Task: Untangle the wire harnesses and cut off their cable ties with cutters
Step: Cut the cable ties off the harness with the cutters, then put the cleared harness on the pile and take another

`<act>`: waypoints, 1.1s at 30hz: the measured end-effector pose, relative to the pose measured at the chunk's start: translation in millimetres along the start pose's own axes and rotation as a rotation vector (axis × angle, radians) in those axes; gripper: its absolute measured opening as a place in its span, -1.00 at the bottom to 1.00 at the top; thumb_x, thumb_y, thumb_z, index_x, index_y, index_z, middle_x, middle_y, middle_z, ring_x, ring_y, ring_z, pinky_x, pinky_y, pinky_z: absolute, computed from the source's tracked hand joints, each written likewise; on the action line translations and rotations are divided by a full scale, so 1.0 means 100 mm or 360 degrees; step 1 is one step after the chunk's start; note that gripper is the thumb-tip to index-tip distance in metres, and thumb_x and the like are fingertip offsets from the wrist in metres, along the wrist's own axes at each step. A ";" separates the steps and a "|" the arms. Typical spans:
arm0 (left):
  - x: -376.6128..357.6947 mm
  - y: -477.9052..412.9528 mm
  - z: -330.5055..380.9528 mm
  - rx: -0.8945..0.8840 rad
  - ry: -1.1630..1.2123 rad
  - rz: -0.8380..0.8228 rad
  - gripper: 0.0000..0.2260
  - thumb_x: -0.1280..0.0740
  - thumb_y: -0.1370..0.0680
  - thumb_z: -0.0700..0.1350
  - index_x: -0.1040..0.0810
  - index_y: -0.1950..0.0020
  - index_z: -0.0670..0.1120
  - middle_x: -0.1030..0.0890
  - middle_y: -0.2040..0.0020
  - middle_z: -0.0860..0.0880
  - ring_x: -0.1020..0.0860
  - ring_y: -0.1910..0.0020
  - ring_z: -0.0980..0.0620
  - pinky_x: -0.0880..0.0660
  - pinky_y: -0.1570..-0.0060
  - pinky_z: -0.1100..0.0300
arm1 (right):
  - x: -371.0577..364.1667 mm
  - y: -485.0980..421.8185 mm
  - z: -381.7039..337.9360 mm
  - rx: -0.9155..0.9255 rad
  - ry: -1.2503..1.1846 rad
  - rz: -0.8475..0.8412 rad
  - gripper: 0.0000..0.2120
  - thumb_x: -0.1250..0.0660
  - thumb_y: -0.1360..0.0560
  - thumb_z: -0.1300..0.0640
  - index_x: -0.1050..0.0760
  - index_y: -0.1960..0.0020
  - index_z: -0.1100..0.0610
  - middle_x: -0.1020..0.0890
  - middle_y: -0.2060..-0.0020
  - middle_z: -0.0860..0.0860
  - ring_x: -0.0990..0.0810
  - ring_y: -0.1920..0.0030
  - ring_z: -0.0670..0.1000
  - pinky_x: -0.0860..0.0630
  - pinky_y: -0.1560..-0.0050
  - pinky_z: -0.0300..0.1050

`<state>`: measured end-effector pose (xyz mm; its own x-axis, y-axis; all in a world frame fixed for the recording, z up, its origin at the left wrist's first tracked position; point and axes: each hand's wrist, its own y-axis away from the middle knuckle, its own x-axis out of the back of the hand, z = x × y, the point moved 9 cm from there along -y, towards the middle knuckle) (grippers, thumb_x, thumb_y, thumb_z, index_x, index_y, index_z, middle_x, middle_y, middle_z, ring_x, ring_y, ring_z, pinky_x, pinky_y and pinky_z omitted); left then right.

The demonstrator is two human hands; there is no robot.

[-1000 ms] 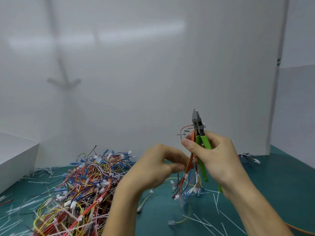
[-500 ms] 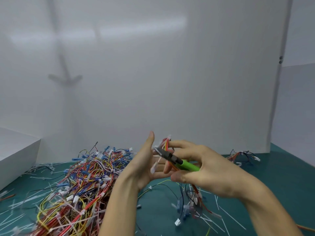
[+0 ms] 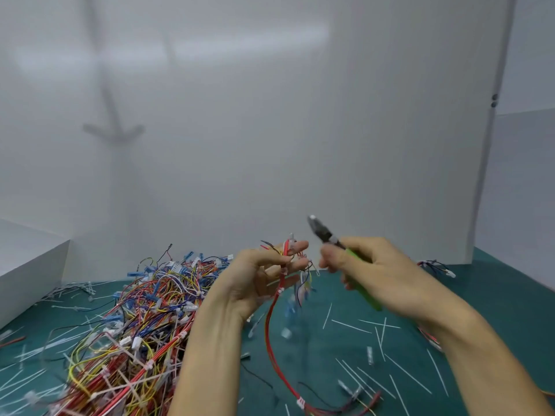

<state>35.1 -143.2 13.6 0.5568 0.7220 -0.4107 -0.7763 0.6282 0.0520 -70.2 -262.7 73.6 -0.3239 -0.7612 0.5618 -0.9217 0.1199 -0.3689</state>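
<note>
- Two hands were up above the green table.
- The left hand pinched one bunch of wires between thumb and fingers; red wires hung down from it to the table.
- The right hand was wrapped tight around one pair of cutters with green handles, the tip pointing to 11 o'clock, just beside the bunch but not touching.
- One big pile of wires lay at 8 o'clock, right beside the left arm.
- Many white cut ties lay spread at 5 o'clock, too many to count.
- One small wire bunch sat at 3 o'clock by the white wall.
- One white box stood at the left edge.
</note>
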 end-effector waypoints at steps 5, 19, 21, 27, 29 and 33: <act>0.01 0.09 0.26 -0.0295 -0.0168 -0.0045 -0.55 -0.32 -0.35 -0.44 -0.62 -0.17 -0.12 -0.73 -0.03 -0.03 -0.72 0.13 -0.01 -0.63 0.06 0.18 | 0.13 -0.09 0.78 -0.0566 0.0553 0.0268 -0.47 0.03 -0.62 -0.27 -0.48 0.14 0.10 -0.62 0.18 0.07 -0.58 0.07 0.15 -0.44 0.09 0.00; -0.13 0.37 0.62 -0.0647 -0.0396 -0.0362 -0.33 -0.36 -0.32 -0.45 -0.56 -0.29 0.14 -0.69 -0.13 -0.07 -0.68 0.02 -0.02 -0.59 0.17 0.16 | -0.44 0.16 2.05 -0.1040 0.1545 -0.0176 -0.52 -0.05 -0.63 -0.22 -0.22 -0.40 0.08 -0.31 -0.38 0.15 -0.25 -0.39 0.18 -0.27 -0.34 0.10; -0.16 0.39 0.62 -0.0655 -0.0405 -0.0385 -0.32 -0.36 -0.32 -0.45 -0.56 -0.30 0.14 -0.69 -0.11 -0.07 -0.67 0.03 -0.03 -0.59 0.15 0.15 | -0.46 0.17 2.06 -0.1049 0.1566 -0.0214 -0.51 -0.03 -0.63 -0.22 -0.21 -0.41 0.08 -0.30 -0.38 0.14 -0.23 -0.40 0.17 -0.26 -0.35 0.12; -0.28 0.44 0.63 -0.0720 -0.0435 -0.0482 -0.31 -0.34 -0.35 -0.52 -0.53 -0.34 0.10 -0.68 -0.05 -0.04 -0.65 0.05 -0.04 -0.58 0.13 0.15 | -0.27 -0.11 1.30 -0.0574 0.0990 0.0132 -0.63 -0.15 -0.65 -0.07 -0.36 -0.34 0.13 -0.46 -0.30 0.09 -0.39 -0.32 0.12 -0.37 -0.29 0.04; -0.37 0.49 0.63 -0.0754 -0.0454 -0.0560 -0.32 -0.34 -0.36 -0.51 -0.53 -0.33 0.10 -0.68 -0.04 -0.03 -0.64 0.07 -0.02 -0.58 0.12 0.16 | -0.13 -0.19 0.84 -0.0346 0.0172 0.0386 -0.75 -0.20 -0.65 -0.02 -0.53 -0.18 0.10 -0.62 -0.12 0.01 -0.56 -0.12 0.03 -0.49 -0.14 -0.04; -0.57 0.60 0.60 -0.0816 -0.0726 -0.0661 -0.35 -0.34 -0.39 -0.52 -0.56 -0.27 0.13 -0.67 -0.03 0.00 -0.64 0.08 0.02 -0.58 0.06 0.18 | -0.01 -0.12 0.15 -0.0082 -0.1162 0.0320 -0.44 -0.09 -0.54 -0.28 -0.61 -0.10 0.14 -0.72 -0.02 0.09 -0.69 -0.03 0.05 -0.63 -0.02 -0.07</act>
<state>-25.5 -129.3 94.4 0.8098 0.5755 0.1137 -0.4567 0.7402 -0.4935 -55.6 -273.0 66.1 -0.2795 -0.9481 -0.1519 -0.8744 0.3167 -0.3675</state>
